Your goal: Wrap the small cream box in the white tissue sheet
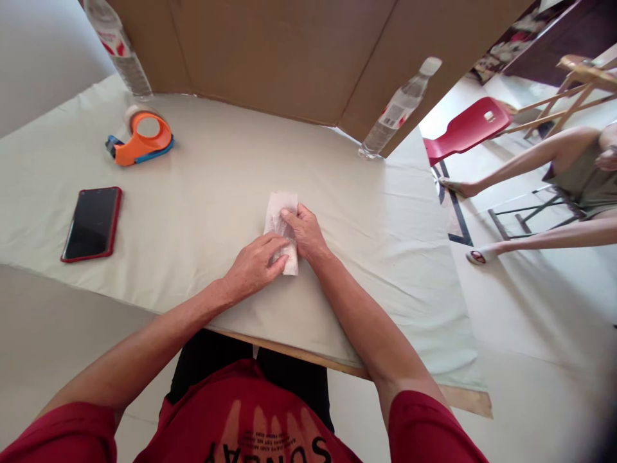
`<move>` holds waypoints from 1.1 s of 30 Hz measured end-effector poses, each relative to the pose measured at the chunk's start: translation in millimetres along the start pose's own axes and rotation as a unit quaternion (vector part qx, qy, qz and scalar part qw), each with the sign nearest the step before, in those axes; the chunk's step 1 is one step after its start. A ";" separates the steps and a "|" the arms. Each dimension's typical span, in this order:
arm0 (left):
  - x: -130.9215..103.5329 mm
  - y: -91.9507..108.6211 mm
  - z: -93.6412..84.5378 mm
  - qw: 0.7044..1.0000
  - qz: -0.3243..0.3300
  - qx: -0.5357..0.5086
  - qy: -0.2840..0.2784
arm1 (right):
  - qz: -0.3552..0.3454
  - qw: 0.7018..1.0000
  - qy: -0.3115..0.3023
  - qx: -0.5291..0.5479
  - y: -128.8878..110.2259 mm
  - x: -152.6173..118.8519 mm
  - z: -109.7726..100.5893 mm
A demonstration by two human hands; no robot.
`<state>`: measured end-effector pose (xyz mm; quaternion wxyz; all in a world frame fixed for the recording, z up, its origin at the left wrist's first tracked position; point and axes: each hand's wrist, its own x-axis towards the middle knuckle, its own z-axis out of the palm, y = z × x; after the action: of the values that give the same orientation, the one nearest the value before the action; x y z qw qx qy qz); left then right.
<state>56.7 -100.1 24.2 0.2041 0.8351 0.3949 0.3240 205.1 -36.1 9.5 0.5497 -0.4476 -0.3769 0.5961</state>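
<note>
A narrow white folded tissue (282, 218) with a crinkled middle is in front of me, over the cloth-covered table. My right hand (306, 233) grips its right side, thumb on top and the other fingers partly hidden behind it. From the lower left, my left hand (263, 258) holds the tissue's lower part, its fingers curled over the near half and the thumb close to the bottom edge. Both forearms reach in from the table's front edge.
An orange and blue tape dispenser (139, 138) and a red-cased phone (92, 224) lie to the left. Two plastic bottles (400, 109) stand against a tall cardboard panel (279, 58). At right are a red chair (470, 132) and a seated person's legs (525, 161).
</note>
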 end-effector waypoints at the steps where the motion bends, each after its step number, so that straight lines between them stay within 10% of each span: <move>1: -0.6 0.6 0.1 1.000 -0.009 0.000 -0.002 | -0.005 1.000 0.002 -0.001 -1.1 -0.4 -0.7; 17: -9.3 -0.1 16.0 0.979 -0.122 0.014 0.165 | -0.079 0.994 -0.071 -0.035 -19.1 -33.9 1.8; 33: -4.4 -0.1 11.0 0.977 -0.143 -0.127 0.090 | -0.173 0.965 -0.061 -0.189 -21.4 -80.9 -15.4</move>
<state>62.3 -104.4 14.8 0.3163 0.7048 0.4827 0.4125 226.1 -114.7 34.5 0.5258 -0.4342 -0.5870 0.4363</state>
